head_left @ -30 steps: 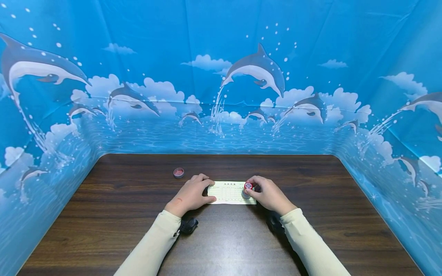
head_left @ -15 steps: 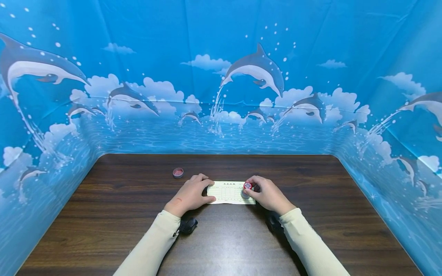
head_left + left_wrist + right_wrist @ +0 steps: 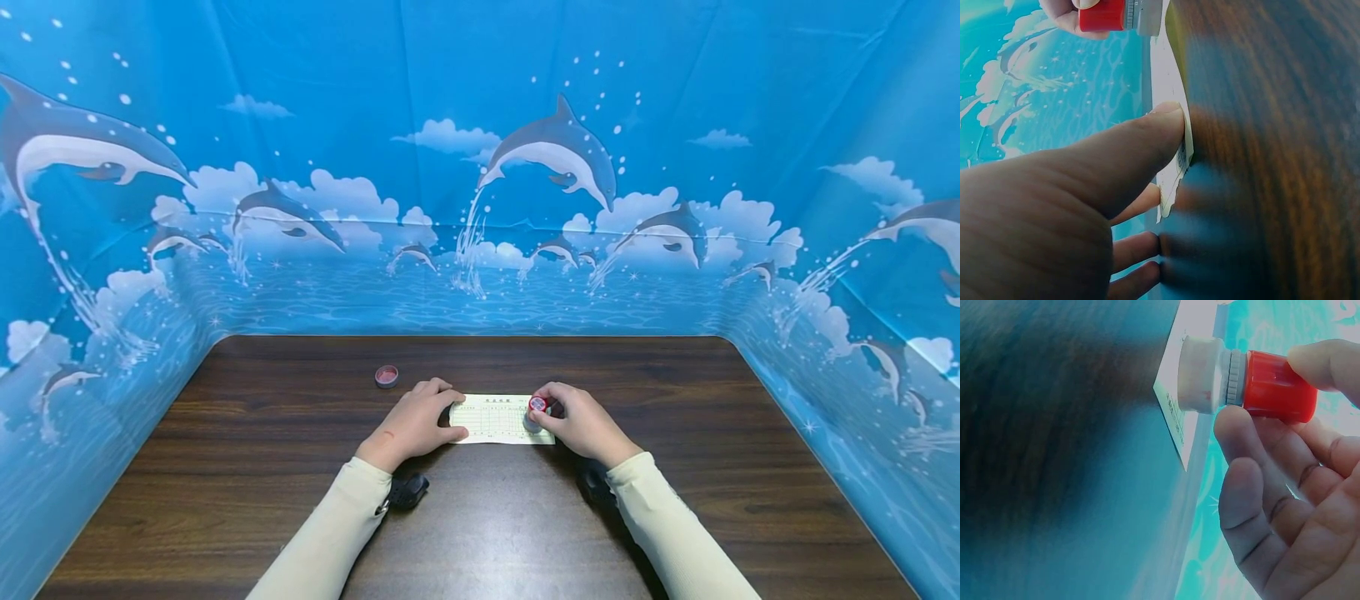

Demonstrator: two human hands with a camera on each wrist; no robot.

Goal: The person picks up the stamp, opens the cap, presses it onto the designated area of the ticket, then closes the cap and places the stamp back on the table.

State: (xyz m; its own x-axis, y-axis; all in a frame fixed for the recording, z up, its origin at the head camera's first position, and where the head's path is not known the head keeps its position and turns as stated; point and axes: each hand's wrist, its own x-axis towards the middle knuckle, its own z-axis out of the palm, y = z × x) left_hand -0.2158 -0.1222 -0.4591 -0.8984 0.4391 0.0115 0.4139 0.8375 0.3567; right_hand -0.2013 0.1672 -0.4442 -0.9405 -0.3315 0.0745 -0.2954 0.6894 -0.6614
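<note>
A pale printed form slip [image 3: 491, 421] with a ruled table lies flat on the dark wooden table. At its left end my left hand [image 3: 417, 422] presses it down, thumb [image 3: 1169, 122] on the near edge and fingers spread toward the far edge. My right hand [image 3: 588, 423] pinches the red handle of a round stamp [image 3: 537, 405] between thumb and fingers. The stamp [image 3: 1279, 386] stands upright on the right part of the slip, its translucent grey base against the paper. That base covers the print beneath it.
Beyond my left hand sits a small round cap [image 3: 387, 377] with red inside. A blue dolphin-print curtain [image 3: 480, 300] borders the back and sides of the wooden table [image 3: 300, 417]. Dark wrist devices [image 3: 409, 492] hang under both forearms.
</note>
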